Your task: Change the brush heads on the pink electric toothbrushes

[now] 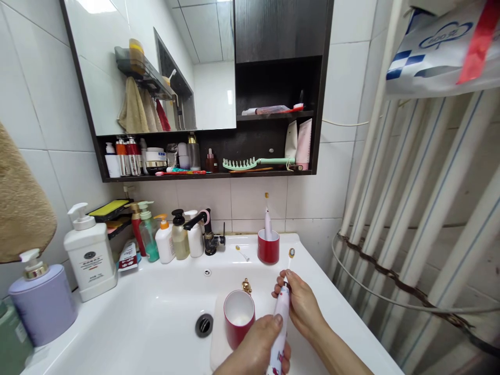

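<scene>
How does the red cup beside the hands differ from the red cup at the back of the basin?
The front red cup shows a bare white inside; the back red cup holds an upright toothbrush. The front red cup stands by the drain, beside the left hand gripping the hand-held toothbrush; the back red cup stands on the basin rim at the back. Both are red and upright.

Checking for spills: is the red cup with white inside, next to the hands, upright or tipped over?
Upright: the red cup stands in the white sink, its round mouth facing up.
</scene>
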Action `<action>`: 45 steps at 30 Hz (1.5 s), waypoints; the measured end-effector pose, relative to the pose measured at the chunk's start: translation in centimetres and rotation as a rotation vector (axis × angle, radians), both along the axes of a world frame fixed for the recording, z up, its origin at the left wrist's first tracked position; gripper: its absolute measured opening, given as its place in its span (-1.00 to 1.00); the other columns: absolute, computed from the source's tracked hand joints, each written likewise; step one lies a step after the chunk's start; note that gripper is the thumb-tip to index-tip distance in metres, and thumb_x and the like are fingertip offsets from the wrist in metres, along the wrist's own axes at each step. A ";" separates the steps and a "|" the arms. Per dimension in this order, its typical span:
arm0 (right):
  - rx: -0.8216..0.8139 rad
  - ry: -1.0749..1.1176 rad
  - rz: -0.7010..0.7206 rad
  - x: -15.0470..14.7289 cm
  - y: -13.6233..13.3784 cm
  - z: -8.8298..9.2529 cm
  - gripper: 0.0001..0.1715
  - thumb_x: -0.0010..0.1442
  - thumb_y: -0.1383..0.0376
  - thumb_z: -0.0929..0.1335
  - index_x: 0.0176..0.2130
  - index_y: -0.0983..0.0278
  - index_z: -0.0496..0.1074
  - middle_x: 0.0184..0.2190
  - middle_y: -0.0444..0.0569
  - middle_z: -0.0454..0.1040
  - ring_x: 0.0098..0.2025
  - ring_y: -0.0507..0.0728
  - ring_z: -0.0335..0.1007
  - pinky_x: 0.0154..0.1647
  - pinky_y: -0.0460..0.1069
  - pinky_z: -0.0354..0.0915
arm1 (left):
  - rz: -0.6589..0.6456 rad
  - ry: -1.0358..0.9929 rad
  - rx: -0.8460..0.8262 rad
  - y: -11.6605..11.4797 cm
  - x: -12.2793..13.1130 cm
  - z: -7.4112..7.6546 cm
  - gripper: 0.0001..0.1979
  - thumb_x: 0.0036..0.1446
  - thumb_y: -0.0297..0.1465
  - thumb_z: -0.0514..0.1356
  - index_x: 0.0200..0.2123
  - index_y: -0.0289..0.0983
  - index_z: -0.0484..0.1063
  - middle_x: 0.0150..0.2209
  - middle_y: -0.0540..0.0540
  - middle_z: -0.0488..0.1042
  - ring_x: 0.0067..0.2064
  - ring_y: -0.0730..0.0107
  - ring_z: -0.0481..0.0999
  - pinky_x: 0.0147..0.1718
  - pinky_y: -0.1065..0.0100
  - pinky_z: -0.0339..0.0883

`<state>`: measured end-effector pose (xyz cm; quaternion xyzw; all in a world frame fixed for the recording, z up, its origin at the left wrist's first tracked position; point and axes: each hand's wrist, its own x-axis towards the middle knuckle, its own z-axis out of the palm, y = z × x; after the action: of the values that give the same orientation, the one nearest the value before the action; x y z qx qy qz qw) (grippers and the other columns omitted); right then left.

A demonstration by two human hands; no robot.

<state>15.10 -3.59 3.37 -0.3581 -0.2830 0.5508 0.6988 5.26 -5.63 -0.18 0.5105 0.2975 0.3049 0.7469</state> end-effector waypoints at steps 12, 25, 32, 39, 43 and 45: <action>-0.007 -0.009 -0.040 0.3 0.3 0.0 -0.81 -0.16 0.20 0.27 -0.55 0.28 0.20 -0.72 -0.25 0.22 -0.68 -0.09 0.15 -0.60 -0.12 0.20 | 0.018 0.065 0.039 -0.2 0.2 0.0 -0.56 -0.27 0.03 -0.08 -0.55 -0.27 0.02 -0.72 0.08 0.20 -0.76 0.63 0.14 -0.80 0.54 -0.07; -0.003 -0.418 -0.179 2.1 1.7 0.5 -0.76 -0.18 0.18 0.26 -0.45 0.28 0.30 -0.70 -0.24 0.17 -0.66 -0.08 0.10 -0.64 -0.14 0.14 | 0.318 0.078 0.064 0.2 0.5 0.4 -0.56 -0.27 0.03 -0.10 -0.56 -0.25 -0.01 -0.70 0.11 0.18 -0.76 0.65 0.12 -0.81 0.54 -0.06; -0.048 -0.699 -0.065 -1.0 5.9 -1.8 -0.86 -0.24 0.26 0.27 -0.59 0.31 0.31 -0.72 -0.20 0.27 -0.66 -0.05 0.16 -0.63 -0.12 0.11 | 0.310 0.043 0.037 0.1 0.2 1.3 -0.56 -0.28 0.03 -0.09 -0.53 -0.26 0.01 -0.71 0.11 0.17 -0.76 0.63 0.13 -0.81 0.54 -0.06; -0.177 -0.892 -0.017 -2.8 8.8 -4.4 -0.86 -0.28 0.37 0.25 -0.77 0.31 0.26 -0.87 -0.21 0.18 -0.77 -0.06 0.07 -0.76 -0.14 0.00 | 0.307 0.052 0.038 0.6 0.1 1.1 -0.64 -0.18 -0.06 -0.10 -0.53 -0.26 0.02 -0.72 0.13 0.15 -0.77 0.66 0.11 -0.81 0.56 -0.08; -0.223 -0.948 -0.022 -3.3 8.7 -5.9 -0.81 -0.27 0.40 0.23 -0.82 0.28 0.20 -0.89 -0.19 0.17 -0.79 -0.04 0.09 -0.78 -0.13 0.00 | 0.291 0.062 0.071 0.5 -0.1 1.1 -0.66 -0.16 -0.09 -0.10 -0.52 -0.27 0.03 -0.71 0.12 0.15 -0.77 0.66 0.11 -0.81 0.56 -0.09; -0.205 -0.967 -0.033 -3.2 8.8 -6.4 -0.79 -0.25 0.39 0.22 -0.82 0.27 0.18 -0.89 -0.19 0.17 -0.79 -0.03 0.09 -0.76 -0.12 0.03 | 0.284 0.059 0.077 0.5 -0.1 1.1 -0.67 -0.15 -0.10 -0.10 -0.51 -0.28 0.04 -0.71 0.12 0.15 -0.77 0.66 0.11 -0.80 0.55 -0.08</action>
<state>11.91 5.19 -3.02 -0.6442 -0.5134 0.3354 0.4571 5.15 -5.12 0.93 0.5003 0.3768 0.4033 0.6671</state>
